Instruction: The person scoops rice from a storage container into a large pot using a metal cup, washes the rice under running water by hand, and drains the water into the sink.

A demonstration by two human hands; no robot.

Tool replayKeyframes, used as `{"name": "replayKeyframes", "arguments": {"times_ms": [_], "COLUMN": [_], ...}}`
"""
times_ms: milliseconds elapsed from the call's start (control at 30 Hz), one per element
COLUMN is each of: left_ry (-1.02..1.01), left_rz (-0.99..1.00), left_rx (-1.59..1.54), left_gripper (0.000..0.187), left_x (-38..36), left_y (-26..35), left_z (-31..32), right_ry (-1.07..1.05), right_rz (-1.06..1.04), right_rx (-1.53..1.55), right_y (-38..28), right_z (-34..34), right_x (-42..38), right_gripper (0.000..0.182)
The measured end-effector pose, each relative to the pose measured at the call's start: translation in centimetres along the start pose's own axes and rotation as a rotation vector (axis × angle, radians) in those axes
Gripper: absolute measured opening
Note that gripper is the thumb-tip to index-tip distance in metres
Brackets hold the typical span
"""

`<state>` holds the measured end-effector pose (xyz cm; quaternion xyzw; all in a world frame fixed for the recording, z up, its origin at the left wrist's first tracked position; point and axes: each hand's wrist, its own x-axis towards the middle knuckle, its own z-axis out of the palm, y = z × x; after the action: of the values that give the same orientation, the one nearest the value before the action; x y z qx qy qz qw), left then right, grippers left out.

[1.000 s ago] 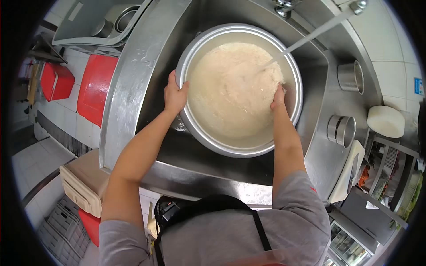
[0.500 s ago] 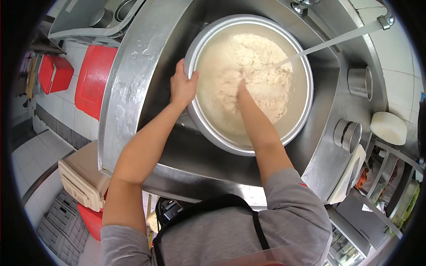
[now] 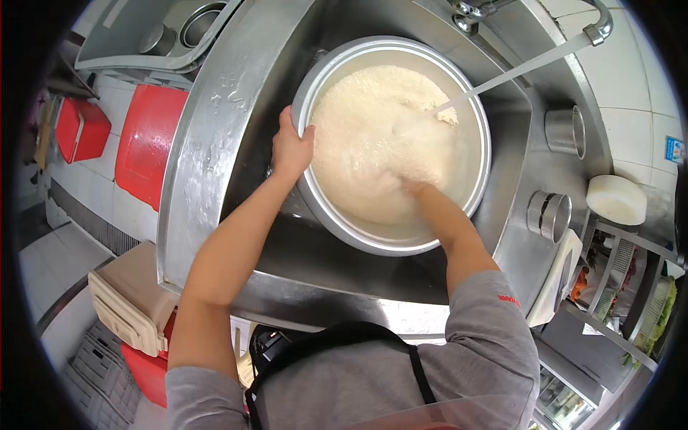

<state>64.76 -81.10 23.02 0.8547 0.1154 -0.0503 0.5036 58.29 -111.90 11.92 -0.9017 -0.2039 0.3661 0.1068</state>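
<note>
A large round metal pot [image 3: 307, 93] stands in a steel sink [image 3: 344, 281], holding pale grains that look like rice [image 3: 358, 107] under cloudy water. My left hand [image 3: 292, 149] grips the pot's left rim, thumb on the near side of the edge. My right hand [image 3: 414, 188] is sunk in the cloudy water at the pot's lower right; its fingers are hidden. A stream of water [image 3: 519, 70] runs from the spout at the upper right into the pot.
The metal faucet [image 3: 598, 32] is at the upper right. Two metal cups, one [image 3: 565, 132] above the other [image 3: 550, 215], sit on the sink's right ledge. A white round block [image 3: 616, 200] lies beyond. Red lids [image 3: 152, 143] and a beige bin [image 3: 132, 297] are at the left.
My right hand has moved down and to the right in the pot and sunk deeper. The grains have spread out under the water. My left hand still holds the rim; the view has shifted slightly.
</note>
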Motion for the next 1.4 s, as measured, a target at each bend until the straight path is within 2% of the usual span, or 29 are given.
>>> {"name": "replayKeyframes", "arguments": {"times_ms": [33,100,167,233,333,433,533,600,733,933,1000,1167,1400], "left_ry": [0.007,0.002,0.005,0.006,0.031,0.021,0.025,0.044,0.030,0.019,0.011,0.021,0.034], "left_rz": [0.001,-0.012,-0.032,-0.061,-0.055,-0.054,-0.049,-0.036,-0.090,-0.048,-0.062,-0.077,-0.041], "left_rx": [0.030,0.049,0.077,0.085,0.087,0.084,0.101,0.095,0.083,0.016,0.028,0.046,0.037], "left_gripper": [0.056,0.056,0.056,0.056,0.055,0.054,0.055,0.055,0.052,0.054,0.054,0.053,0.052], "left_x": [0.0,0.0,0.2,0.0,0.0,-0.2,-0.1,-0.1,0.0,0.2,0.1,0.0,-0.1], "left_y": [0.0,0.1,0.1,0.3,0.4,0.5,0.6,0.4,0.8,0.2,0.5,0.8,0.6], "left_z": [0.1,0.3,0.3,0.3,0.3,0.4,0.5,0.5,0.3,0.3,0.2,0.1,0.2], "right_ry": [0.088,0.362,0.639,0.860,1.043,1.075,0.959,0.907,0.816,0.168,0.017,-0.036,0.048], "right_rz": [0.183,0.533,0.685,0.691,0.615,0.548,0.478,0.421,0.304,0.011,-0.057,0.004,0.192], "right_rx": [0.143,0.624,1.144,1.468,1.672,1.734,1.770,1.672,1.038,0.324,0.114,-0.118,-0.096], "right_y": [1.6,4.1,5.2,5.3,5.6,5.3,2.8,-0.4,-7.5,-11.2,-11.6,-11.2,-3.6], "right_z": [-0.3,-1.1,-2.0,-2.9,-5.2,-7.3,-8.4,-7.9,-3.6,1.2,1.9,0.2,-7.0], "right_x": [0.5,2.9,6.3,9.6,12.5,14.2,16.1,17.7,17.8,7.2,5.4,9.7,14.9], "right_gripper": [0.067,0.068,0.069,0.070,0.071,0.072,0.073,0.073,0.073,0.073,0.073,0.073,0.073]}}
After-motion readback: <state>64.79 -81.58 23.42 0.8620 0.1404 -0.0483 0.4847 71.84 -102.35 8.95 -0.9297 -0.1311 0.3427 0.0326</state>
